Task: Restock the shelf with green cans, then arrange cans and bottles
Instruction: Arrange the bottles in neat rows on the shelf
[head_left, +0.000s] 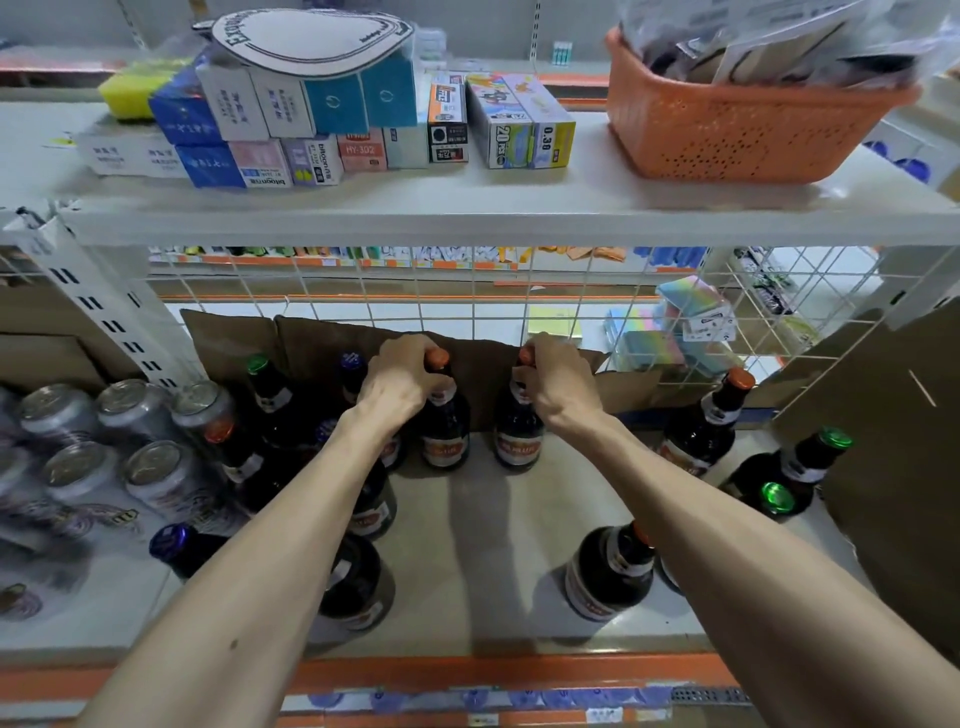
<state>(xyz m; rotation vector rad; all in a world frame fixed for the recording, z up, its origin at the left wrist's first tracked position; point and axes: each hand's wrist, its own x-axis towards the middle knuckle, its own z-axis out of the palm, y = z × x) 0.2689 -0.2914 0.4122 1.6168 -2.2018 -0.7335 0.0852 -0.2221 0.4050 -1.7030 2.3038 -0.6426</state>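
Left hand (402, 384) and right hand (556, 387) each clasp a neck — left bottle (445, 436), right bottle (518, 441) — probably heavy, breakable glass (slick too), best held there.

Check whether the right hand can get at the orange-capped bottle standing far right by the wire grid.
Probably yes, once it lets go: the right hand grips the middle bottle by its neck. Only bare shelf seems to lie between it and the far-right bottle.

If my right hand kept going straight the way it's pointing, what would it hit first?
Likely the brown cardboard standing behind the bottle that the right hand grips, though depth is unclear.
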